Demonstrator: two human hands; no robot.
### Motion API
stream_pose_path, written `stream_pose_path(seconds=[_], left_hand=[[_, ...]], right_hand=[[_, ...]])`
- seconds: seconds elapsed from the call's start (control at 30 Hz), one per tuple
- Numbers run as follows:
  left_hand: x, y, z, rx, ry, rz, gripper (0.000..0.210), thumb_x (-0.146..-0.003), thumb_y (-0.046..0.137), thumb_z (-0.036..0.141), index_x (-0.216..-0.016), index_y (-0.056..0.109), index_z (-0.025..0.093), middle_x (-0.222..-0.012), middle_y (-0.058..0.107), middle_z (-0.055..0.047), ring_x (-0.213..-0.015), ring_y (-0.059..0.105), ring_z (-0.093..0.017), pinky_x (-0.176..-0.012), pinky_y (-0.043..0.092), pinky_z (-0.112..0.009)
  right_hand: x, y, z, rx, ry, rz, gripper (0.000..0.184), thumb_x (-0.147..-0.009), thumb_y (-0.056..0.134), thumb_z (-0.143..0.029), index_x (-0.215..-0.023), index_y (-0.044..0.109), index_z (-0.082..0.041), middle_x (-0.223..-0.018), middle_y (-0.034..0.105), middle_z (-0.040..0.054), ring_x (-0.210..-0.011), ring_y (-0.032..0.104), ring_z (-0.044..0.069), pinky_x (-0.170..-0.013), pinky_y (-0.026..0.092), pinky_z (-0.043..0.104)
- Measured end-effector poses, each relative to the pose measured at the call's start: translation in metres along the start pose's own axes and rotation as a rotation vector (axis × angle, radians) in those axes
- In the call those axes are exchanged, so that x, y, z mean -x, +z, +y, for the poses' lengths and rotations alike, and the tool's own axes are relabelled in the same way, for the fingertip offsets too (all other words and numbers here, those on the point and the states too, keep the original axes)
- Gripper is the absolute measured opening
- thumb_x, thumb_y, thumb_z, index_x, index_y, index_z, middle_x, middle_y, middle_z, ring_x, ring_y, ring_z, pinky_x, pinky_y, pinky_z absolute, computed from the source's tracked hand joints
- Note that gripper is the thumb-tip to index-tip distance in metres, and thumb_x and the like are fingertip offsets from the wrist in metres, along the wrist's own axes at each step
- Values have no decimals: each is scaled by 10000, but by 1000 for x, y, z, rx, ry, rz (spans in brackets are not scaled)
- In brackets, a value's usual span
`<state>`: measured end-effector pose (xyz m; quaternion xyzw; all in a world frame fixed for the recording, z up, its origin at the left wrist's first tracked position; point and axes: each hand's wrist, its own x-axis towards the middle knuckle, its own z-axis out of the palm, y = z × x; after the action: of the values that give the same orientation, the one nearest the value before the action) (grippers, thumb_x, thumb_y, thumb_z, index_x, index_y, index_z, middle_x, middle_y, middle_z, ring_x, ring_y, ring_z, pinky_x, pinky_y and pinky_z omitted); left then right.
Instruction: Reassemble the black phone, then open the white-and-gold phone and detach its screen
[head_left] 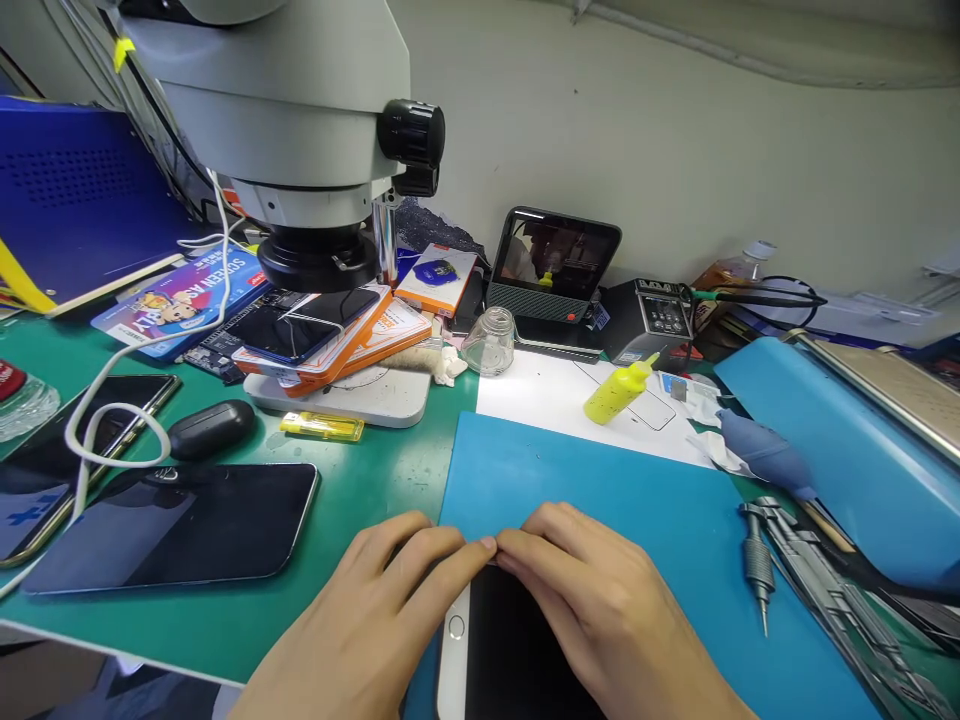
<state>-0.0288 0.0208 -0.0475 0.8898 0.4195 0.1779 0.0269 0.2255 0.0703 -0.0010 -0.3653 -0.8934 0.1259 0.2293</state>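
A white-framed tablet (501, 655) with a dark screen lies on the blue mat (592, 460), its round home button to the left. My left hand (379, 605) is bent over the tablet's far left corner, fingers closed against the edge. At the same far edge my right hand (604, 590) pinches, its fingertips touching those of the left. Whatever small thing may be between the fingertips is hidden. My forearms and hands cover much of the tablet's sides.
A microscope (300, 130) overhangs the left side, above phone boxes (337, 345). Phones (187, 530) and a yellow lighter (322, 426) lie left. A yellow bottle (616, 392), glass jar (491, 340) and propped screen (555, 255) stand behind. A screwdriver (758, 560) and tweezers (832, 590) lie right.
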Motion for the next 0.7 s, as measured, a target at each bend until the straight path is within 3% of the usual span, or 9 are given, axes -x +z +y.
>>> stream_pose_path(seconds=[0.2,0.4,0.57,0.7], left_hand=[[-6,-1,3,-21,-10,46,1030,-818,946,398,-1673,414,182,-1375,804,-69,-1202,747,-311,-961,694,-429],[-11,-6,6,-29,7,81,1010,-830,951,494,-1645,453,164,-1328,818,-71,-1163,753,-302,-923,689,-417],[-12,-7,6,-20,10,43,874,-845,954,563,-1550,590,195,-1331,820,-68,-1184,748,-306,-942,688,-426],[-11,-5,5,20,-17,50,921,-850,956,583,-1597,556,220,-1373,804,-61,-1239,729,-302,-997,665,-419]], right_hand=[[-6,-1,-2,-96,108,-51,242,-1146,576,-153,-1042,769,-257,-894,684,-9,-805,685,149,-690,543,231],[-9,-2,-3,-141,161,-60,248,-1132,609,-139,-1070,802,-281,-930,705,-8,-843,720,141,-704,564,215],[3,2,-3,-53,32,34,245,-1154,543,-150,-1125,770,-240,-975,701,32,-856,701,153,-718,560,235],[5,3,-2,4,13,48,239,-1139,549,-127,-1121,765,-228,-967,702,36,-825,664,161,-709,532,258]])
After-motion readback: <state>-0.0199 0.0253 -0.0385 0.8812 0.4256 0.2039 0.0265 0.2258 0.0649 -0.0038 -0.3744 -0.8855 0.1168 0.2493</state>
